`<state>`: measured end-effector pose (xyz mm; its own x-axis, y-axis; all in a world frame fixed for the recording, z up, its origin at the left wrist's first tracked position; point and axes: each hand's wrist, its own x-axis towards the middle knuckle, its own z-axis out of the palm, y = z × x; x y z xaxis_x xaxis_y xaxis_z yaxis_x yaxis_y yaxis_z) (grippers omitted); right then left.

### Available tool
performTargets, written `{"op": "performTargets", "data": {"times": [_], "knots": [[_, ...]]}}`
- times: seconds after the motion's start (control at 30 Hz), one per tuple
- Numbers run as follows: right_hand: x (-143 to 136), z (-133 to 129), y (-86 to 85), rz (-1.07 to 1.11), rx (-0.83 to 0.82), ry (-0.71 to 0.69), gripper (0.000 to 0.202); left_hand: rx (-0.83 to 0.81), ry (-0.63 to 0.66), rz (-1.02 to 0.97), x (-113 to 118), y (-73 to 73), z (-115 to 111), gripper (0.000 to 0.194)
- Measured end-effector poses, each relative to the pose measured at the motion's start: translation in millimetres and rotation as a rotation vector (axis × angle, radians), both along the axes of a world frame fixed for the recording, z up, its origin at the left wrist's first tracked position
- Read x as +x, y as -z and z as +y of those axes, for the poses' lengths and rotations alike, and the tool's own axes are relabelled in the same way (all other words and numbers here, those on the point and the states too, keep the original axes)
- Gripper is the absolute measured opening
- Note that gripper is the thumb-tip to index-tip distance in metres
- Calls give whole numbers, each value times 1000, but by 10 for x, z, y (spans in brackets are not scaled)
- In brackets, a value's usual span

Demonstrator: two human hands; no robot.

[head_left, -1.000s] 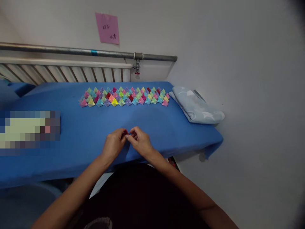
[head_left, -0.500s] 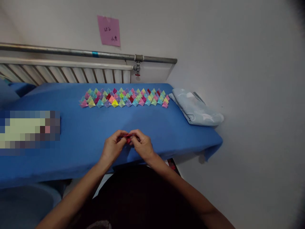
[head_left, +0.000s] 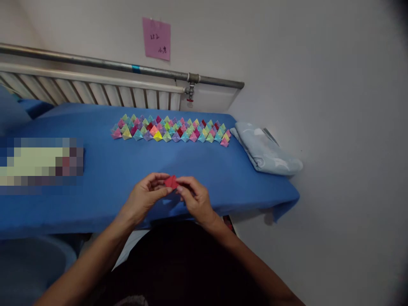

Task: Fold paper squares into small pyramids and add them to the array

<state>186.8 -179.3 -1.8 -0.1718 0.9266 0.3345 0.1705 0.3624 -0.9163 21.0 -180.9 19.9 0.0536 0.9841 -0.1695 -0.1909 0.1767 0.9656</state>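
Observation:
A small red folded paper piece (head_left: pixel 171 182) is held up between both hands, above the front part of the blue cloth. My left hand (head_left: pixel 145 194) grips its left side with thumb and fingers. On its right side, the fingertips of my right hand (head_left: pixel 196 199) pinch the paper. Farther back lie rows of colourful folded paper pieces (head_left: pixel 166 136), in pink, yellow, blue, green, purple and red, set closely side by side.
The blue cloth (head_left: pixel 105 170) covers a long surface. A folded pale blue blanket (head_left: pixel 264 148) lies at its right end. Behind are a white radiator (head_left: pixel 127 97) and a metal pipe (head_left: pixel 105 63). A pink note (head_left: pixel 157 39) hangs on the wall. The left edge has a pixelated patch.
The red paper shows more fully now, flatter and less covered by fingers. Both hands have spread slightly apart while keeping hold. The camera view has shifted a little.

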Motion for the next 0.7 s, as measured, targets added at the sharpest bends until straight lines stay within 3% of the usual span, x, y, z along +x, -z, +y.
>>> {"op": "performTargets", "data": {"times": [0.1, 0.17, 0.47, 0.7], "knots": [[-30, -2, -96, 113, -276, 0, 23, 43, 39, 62, -10, -36, -38, 51], [-45, -2, -155, 138, -346, -37, 23, 56, 70, 102, -6, -54, -58, 53], [-44, -11, -142, 226, -409, -55, 20, 76, 163, 292, 10, -111, -99, 51], [-38, -32, -137, 194, -406, -78, 17, -49, 194, 218, -10, -121, -94, 46]]}}
